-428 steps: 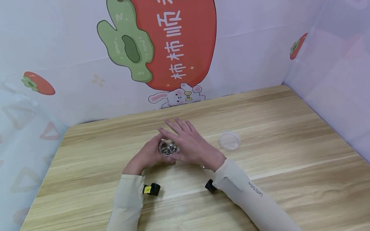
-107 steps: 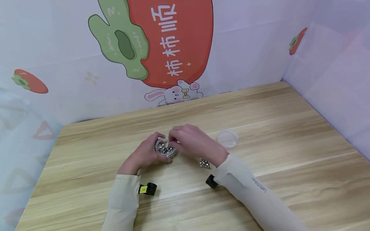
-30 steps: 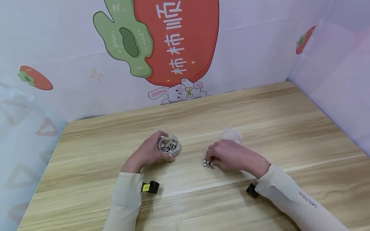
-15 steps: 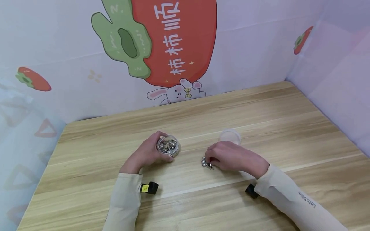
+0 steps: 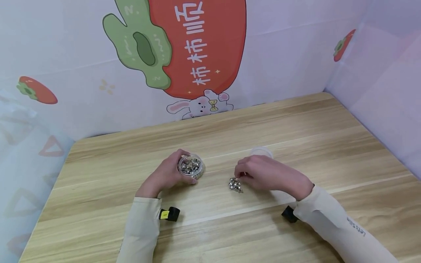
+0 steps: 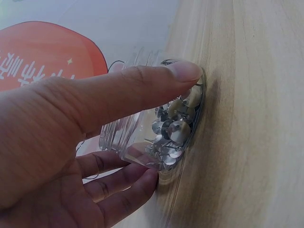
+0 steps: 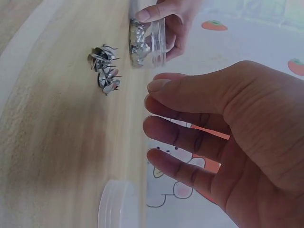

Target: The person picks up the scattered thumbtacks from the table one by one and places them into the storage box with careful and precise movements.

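just beside the right grip (image 5: 268, 174), a pile of metal tacks (image 5: 235, 185)

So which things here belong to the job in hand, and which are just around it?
In the job:
jar of tacks, gripped by the left hand
loose tacks on the table, near the right hand
lid, probably the jar's

Just around:
printed backdrop
wrist cameras

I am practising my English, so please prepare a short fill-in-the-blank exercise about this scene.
1. The left hand grips a clear jar containing metal ____.
2. The right hand is nearer to the loose pile than the ____ hand is.
3. The round lid lies on the wooden ____.

Missing words: thumbtacks; left; table.
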Available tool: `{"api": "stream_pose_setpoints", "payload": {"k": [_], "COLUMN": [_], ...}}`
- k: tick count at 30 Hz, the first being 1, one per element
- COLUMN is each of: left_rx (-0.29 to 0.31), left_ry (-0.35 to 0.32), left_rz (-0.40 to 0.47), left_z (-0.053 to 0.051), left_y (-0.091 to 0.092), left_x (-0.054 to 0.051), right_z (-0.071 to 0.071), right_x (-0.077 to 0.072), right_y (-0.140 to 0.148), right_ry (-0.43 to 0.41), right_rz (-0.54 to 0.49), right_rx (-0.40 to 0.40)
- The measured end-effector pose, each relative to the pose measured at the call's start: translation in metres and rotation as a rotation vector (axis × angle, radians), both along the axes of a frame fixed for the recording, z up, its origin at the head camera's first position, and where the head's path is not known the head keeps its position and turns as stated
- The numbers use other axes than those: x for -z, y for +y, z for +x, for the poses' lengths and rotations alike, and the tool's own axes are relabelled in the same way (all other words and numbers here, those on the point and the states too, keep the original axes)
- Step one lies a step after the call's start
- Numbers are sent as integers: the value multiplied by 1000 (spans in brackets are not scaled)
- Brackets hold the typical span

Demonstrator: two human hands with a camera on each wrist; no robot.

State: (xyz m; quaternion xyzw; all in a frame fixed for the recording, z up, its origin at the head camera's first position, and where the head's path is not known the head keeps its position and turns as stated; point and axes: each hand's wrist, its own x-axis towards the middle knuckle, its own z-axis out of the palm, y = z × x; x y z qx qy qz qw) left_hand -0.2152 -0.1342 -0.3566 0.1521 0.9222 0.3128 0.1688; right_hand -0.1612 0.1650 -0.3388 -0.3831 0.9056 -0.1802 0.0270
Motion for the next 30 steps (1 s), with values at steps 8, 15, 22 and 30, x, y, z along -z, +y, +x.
{"api": "stream_pose_setpoints", "payload": {"k": [8, 15, 22, 30], "left_rx": [1, 1, 0, 6], "left_ry": [-10, -1, -23, -18], "left_rz": [10, 17, 60, 50], "left_z": [1, 1, 3, 2], "left_y": [-3, -3, -2, -1], "left_x": [3, 3, 3, -1], "right_z": [-3, -20, -38, -42], "right_x": [-6, -18, -18, -14], "right_y": [-14, -62, -106, -113], "right_ry": [12, 24, 55, 110], "right_rz": [-10, -38, -97, -120], "right_rx": [12, 15, 23, 61]}}
